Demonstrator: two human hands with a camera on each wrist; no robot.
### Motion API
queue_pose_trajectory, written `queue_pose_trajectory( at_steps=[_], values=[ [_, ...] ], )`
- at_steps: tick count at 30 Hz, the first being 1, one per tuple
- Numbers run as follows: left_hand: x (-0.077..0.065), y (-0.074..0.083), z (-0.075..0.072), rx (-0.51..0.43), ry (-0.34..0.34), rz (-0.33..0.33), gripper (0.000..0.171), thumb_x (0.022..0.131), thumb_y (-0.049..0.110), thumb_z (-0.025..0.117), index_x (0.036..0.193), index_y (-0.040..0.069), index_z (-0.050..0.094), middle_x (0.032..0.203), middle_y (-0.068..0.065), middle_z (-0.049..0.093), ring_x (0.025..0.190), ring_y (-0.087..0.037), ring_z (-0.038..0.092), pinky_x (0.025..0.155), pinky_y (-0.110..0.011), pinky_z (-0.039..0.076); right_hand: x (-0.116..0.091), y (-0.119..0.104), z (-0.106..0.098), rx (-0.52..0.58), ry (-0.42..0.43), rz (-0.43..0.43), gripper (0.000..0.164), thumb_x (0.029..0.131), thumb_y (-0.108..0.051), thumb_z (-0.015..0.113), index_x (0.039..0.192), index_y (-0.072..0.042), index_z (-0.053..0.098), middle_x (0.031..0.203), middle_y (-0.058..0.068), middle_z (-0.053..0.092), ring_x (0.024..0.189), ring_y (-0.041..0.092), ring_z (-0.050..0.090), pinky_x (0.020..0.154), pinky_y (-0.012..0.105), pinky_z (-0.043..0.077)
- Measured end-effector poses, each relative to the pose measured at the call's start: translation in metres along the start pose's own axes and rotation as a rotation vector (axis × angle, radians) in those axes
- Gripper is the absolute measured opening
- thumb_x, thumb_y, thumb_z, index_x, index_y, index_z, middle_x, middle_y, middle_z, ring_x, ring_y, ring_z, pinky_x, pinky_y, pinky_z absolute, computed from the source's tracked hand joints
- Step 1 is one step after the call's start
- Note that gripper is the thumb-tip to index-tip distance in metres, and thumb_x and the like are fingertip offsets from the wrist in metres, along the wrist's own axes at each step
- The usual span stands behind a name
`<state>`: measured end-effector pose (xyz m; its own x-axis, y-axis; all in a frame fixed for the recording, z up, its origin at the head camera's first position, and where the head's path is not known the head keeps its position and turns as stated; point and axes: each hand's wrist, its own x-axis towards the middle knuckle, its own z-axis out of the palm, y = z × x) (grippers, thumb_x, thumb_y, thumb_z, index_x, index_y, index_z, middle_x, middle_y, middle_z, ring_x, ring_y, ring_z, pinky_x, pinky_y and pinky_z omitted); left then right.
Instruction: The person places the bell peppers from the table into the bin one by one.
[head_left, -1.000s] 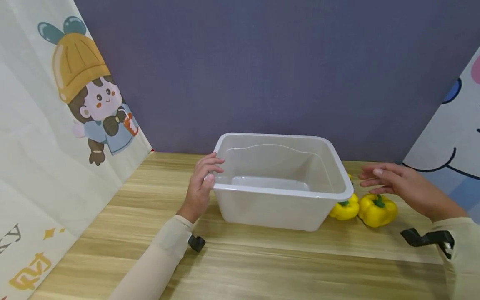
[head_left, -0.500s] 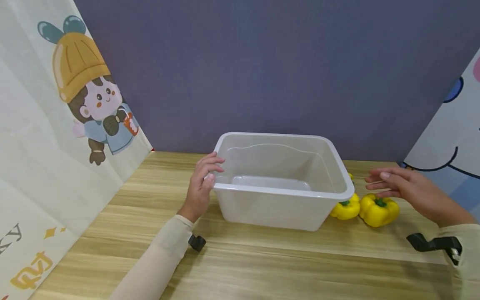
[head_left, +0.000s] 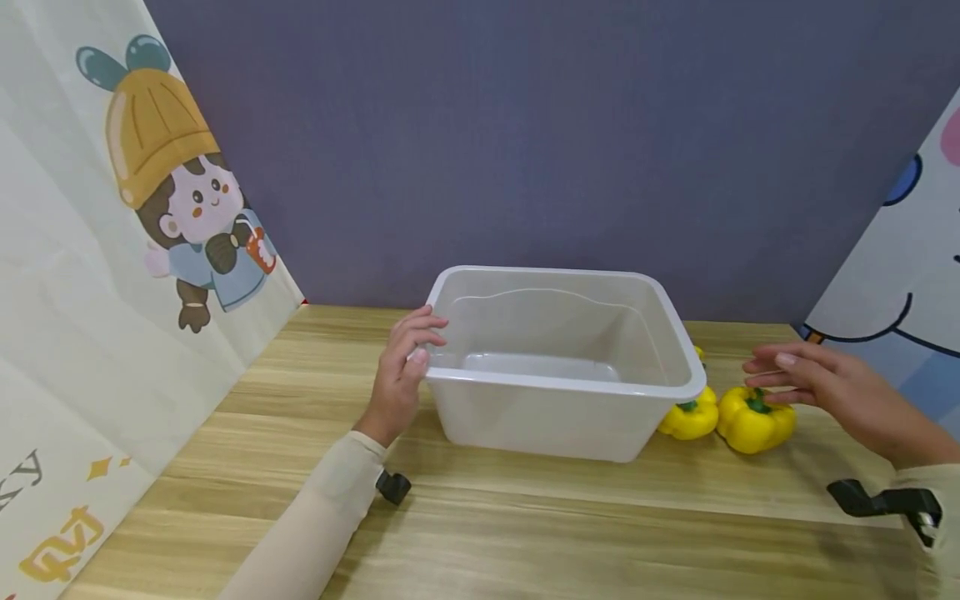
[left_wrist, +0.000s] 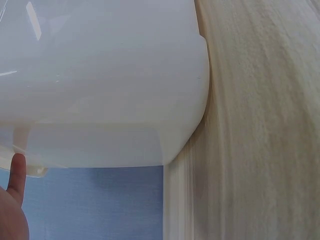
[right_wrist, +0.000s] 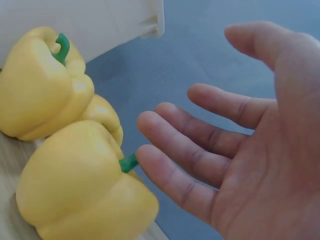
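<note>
Plastic bin (head_left: pixel 540 421), pale and open-topped, stands upright on the wood-grain desk (head_left: pixel 525 533) between the two hands. Left to right: a printed panel (head_left: pixel 52 208) bearing a cartoon figure (head_left: pixel 180 192) stands beyond the left hand, well apart from it. The left hand (head_left: pixel 397 367) holds the bin's left rim, fingers bent over the edge, thumb at the near corner; a black mount (head_left: pixel 393 487) is on its wrist. Between the bin's right end and the right hand are three yellow peppers: a front pepper (head_left: pixel 690 417) partly under the rim, a rear pepper (head_left: pixel 700 353) mostly hidden behind the bin, and an outer pepper (head_left: pixel 753 425) nearest the right hand. The right hand (head_left: pixel 832 383) is wide, fingers loosely apart and holding nothing, fingertips just beside the outer pepper's green stem (head_left: pixel 759 405); contact cannot be confirmed
</note>
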<state>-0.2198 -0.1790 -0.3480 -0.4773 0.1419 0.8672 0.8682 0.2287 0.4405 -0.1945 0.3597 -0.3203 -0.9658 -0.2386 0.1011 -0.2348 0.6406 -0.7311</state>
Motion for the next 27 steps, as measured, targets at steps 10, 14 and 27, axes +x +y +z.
queue_pose_trajectory(
  at_steps=[10,14,27],
  values=[
    [-0.001,-0.001,0.0,0.008,-0.005,-0.006,0.031,0.095,0.019,0.038,0.1,0.0,0.062,0.124,-0.02,0.062,0.135,-0.04,0.041,0.117,-0.052,0.025,-0.012,0.012,-0.005,-0.008,0.048,0.01,0.052,0.109,-0.034,0.032,0.144,0.004,0.041,0.118,-0.026,0.058,0.101,-0.004,0.064,0.074,0.027,0.06],
    [-0.002,0.0,0.0,0.005,-0.005,-0.008,0.03,0.095,0.019,0.038,0.1,0.0,0.062,0.124,-0.02,0.061,0.135,-0.04,0.041,0.117,-0.052,0.025,-0.014,0.015,-0.004,-0.005,0.055,0.017,0.053,0.109,-0.035,0.031,0.145,0.002,0.04,0.119,-0.026,0.057,0.102,-0.004,0.064,0.075,0.028,0.06],
    [-0.002,-0.001,0.0,-0.011,-0.006,0.002,0.029,0.095,0.015,0.039,0.101,-0.001,0.062,0.124,-0.021,0.061,0.135,-0.042,0.041,0.117,-0.052,0.024,-0.02,0.028,-0.006,-0.02,0.097,0.017,0.057,0.109,-0.034,0.03,0.148,0.008,0.033,0.116,-0.031,0.054,0.098,-0.008,0.062,0.073,0.02,0.057]
  ],
)
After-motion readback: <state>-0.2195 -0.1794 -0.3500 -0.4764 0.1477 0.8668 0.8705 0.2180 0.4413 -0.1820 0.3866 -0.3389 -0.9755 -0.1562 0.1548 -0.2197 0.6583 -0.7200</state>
